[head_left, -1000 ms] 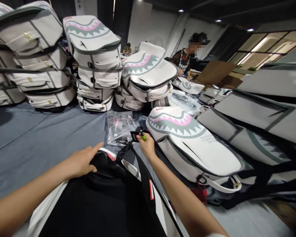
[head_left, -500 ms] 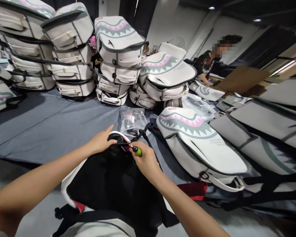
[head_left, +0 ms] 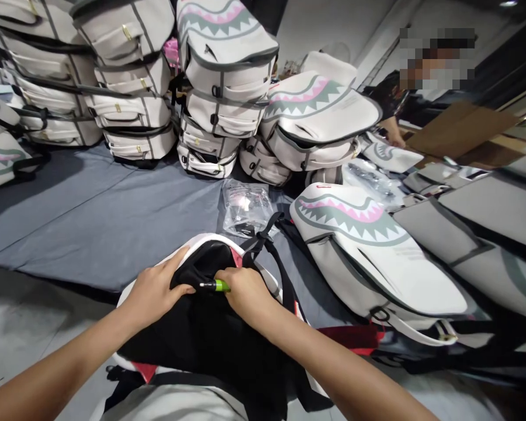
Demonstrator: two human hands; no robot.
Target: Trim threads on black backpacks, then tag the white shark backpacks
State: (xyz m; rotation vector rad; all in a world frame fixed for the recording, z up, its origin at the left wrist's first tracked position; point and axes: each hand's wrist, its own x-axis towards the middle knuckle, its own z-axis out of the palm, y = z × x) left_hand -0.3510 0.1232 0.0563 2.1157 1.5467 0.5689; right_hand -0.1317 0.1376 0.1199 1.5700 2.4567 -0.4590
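An opened white backpack (head_left: 210, 238) lies in front of me, its black lining (head_left: 188, 333) facing up and red fabric showing at the edges. My left hand (head_left: 160, 286) grips its upper left rim, thumb on the black fabric and index finger stretched along the edge; the other fingers are mostly hidden. A slim pen-like tool (head_left: 219, 285), green with a black end and pale tip, is closed in my right hand (head_left: 248, 292). The tip points left over the lining, near my left thumb. I cannot make out the tool's exact kind.
A clear plastic bag (head_left: 248, 204) lies just beyond the backpack on the grey cloth-covered table (head_left: 92, 216). Another shark-mouth backpack (head_left: 377, 257) lies to the right. Stacked backpacks (head_left: 134, 108) line the back. A person (head_left: 392, 111) stands at the far right near cardboard (head_left: 460, 126).
Both hands have moved lower and nearer, away from the backpack's far end. The tool's tip now points left. More of the white rim shows, and the view has shifted.
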